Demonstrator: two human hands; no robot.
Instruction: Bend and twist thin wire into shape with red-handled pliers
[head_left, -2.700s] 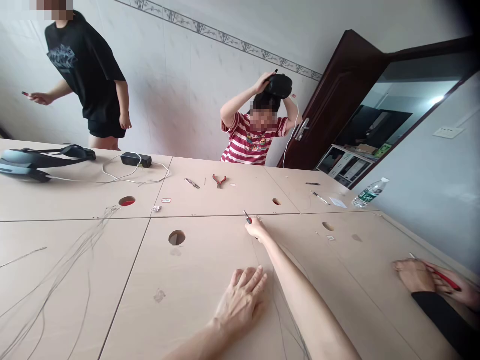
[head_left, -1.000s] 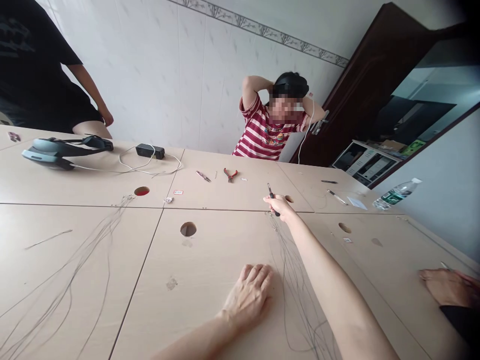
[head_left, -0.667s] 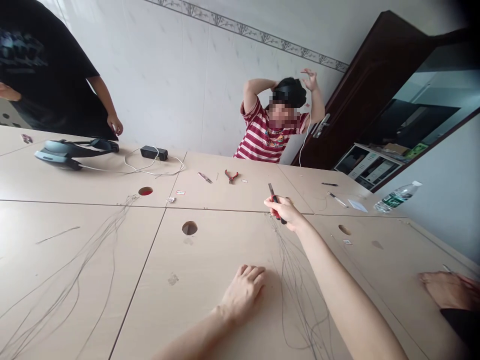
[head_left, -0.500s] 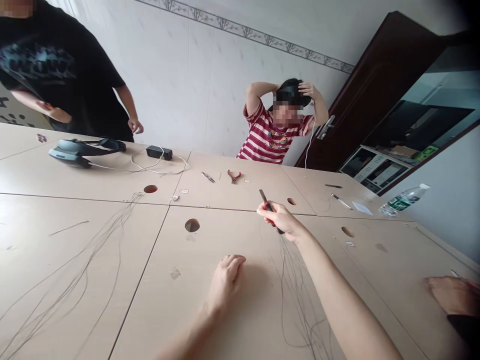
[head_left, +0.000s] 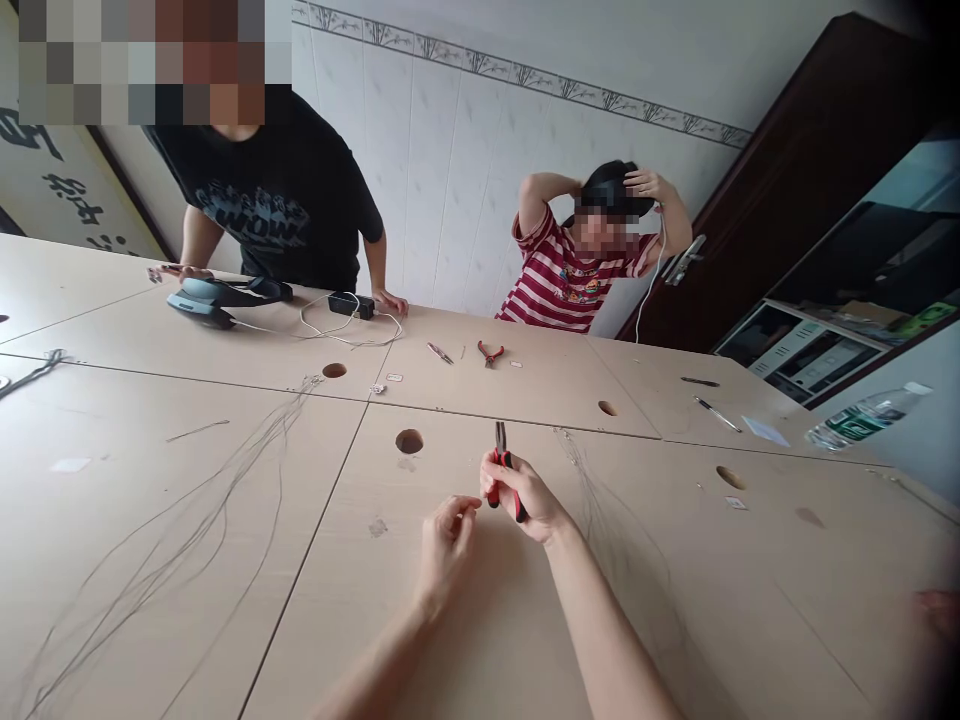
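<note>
My right hand point(head_left: 526, 492) is closed around a pair of pliers point(head_left: 516, 500) with red and black handles. The metal jaws point away from me, above the table. Just left of it, my left hand point(head_left: 448, 538) has its fingers curled, thumb and index near the plier handles. Whether anything small sits between those fingers cannot be made out. Right of my right hand lies a bundle of thin wires point(head_left: 592, 490), its lower part blurred. A second bundle of thin wires point(head_left: 225, 490) stretches over the table to the left.
Across the pale table point(head_left: 345, 620) lie red-handled pliers point(head_left: 490, 354), a headset point(head_left: 206, 300), a black box with a white cable point(head_left: 351, 305), a pen point(head_left: 718, 414) and a water bottle point(head_left: 862, 418). Round holes point(head_left: 409, 441) pierce the tabletop. Two people are beyond the table.
My right hand has drawn the pliers left and closer, next to my left hand. The view has shifted. The person in black now leans with both hands at the table.
</note>
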